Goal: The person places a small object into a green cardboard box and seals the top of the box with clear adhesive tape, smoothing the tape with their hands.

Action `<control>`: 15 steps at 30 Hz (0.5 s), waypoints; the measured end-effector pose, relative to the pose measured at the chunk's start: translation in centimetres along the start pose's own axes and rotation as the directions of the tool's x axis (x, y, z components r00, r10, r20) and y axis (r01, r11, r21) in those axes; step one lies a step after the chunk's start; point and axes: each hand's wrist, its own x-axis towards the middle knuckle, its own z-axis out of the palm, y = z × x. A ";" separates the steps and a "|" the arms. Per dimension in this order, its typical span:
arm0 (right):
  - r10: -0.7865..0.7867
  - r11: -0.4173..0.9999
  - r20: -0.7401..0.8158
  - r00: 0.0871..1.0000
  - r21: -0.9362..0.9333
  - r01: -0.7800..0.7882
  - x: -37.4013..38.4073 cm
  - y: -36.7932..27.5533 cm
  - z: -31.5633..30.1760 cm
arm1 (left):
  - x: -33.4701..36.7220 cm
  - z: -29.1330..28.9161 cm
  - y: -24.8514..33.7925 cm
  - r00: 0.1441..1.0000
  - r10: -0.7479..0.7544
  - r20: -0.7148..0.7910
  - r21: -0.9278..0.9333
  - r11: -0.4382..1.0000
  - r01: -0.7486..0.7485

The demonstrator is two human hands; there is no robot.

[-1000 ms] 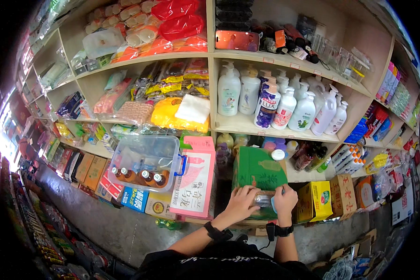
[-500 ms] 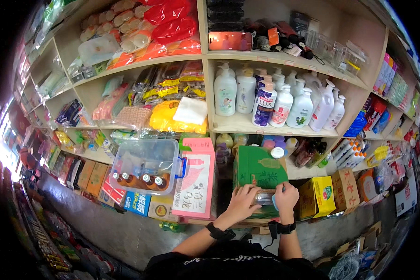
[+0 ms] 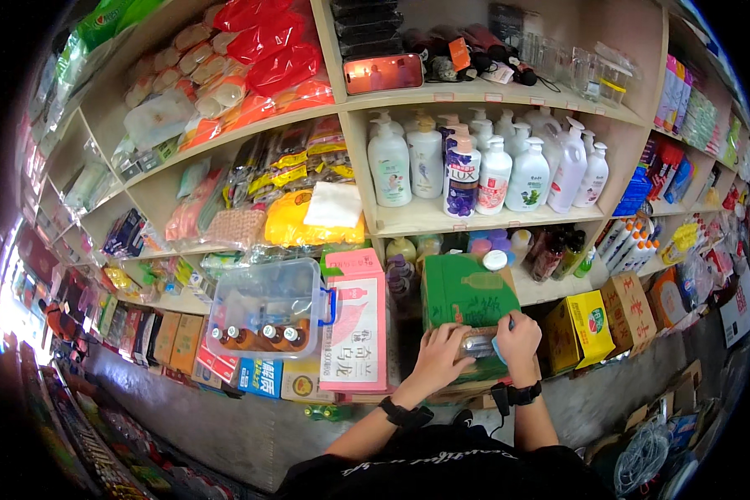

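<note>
Head view, left to right, all placed off the green carton (image 3: 467, 283). Well left of it: clear plastic bin (image 3: 268, 292) with a blue handle, brown bottles (image 3: 272, 337) with pale caps inside. Just left of the carton: pink-and-white box (image 3: 357, 321). Your left hand (image 3: 438, 357) is over the carton's near left part, thumb and fingers closed around the left end of a small clear, shiny item (image 3: 478, 344). That item sits over the carton's near part, between your hands; exact kind unclear. Pump bottles (image 3: 462, 179) stand on the shelf above and behind the carton. Blue piece (image 3: 499, 349) shows at the inner edge of your right hand (image 3: 521, 346), over the carton's near right part; fingers curled, can't tell if they grip it. Right of the carton: yellow box (image 3: 590, 325), then brown box (image 3: 629, 310).
</note>
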 end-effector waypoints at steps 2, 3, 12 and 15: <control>-0.019 1.000 0.004 1.000 -0.012 0.019 0.0 0.2 0.1 | 0.0 0.0 0.0 1.000 -0.015 0.000 0.002 1.000 0.015; -0.014 1.000 0.002 1.000 -0.012 0.014 0.0 0.1 0.1 | 0.0 0.0 0.0 1.000 -0.012 0.004 0.003 1.000 0.012; 0.047 0.999 0.055 0.997 0.017 -0.048 0.0 -0.1 -0.1 | 0.1 -0.1 0.1 1.000 -0.029 0.010 0.004 1.000 0.029; 0.006 1.000 0.007 1.000 0.002 -0.006 -0.1 0.2 0.2 | 0.0 -0.1 0.1 1.000 -0.019 0.000 -0.010 1.000 0.019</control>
